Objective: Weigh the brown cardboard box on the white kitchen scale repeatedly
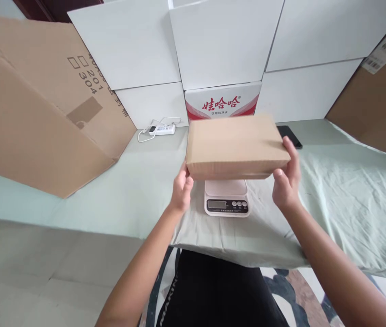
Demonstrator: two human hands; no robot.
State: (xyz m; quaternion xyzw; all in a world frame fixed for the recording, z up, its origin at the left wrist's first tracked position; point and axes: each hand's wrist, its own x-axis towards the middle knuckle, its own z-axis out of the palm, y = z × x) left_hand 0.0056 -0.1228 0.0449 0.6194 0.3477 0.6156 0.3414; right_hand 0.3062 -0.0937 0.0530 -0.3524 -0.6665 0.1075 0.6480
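Note:
A closed brown cardboard box is held level between my two hands, above a white digital kitchen scale. My left hand grips the box's left end, thumb at the near side and fingers partly hidden beneath. At the right end, my right hand clasps the near corner with the thumb below and fingers along the side. Most of the scale's platform is covered from view by the box. Its dark panel shows a grey display and several buttons; no reading can be made out.
White panels stand along the back, with a red-and-white printed carton among them. Large cardboard sheets rise at left and right. A white cabled device and a black phone lie on the pale green cloth.

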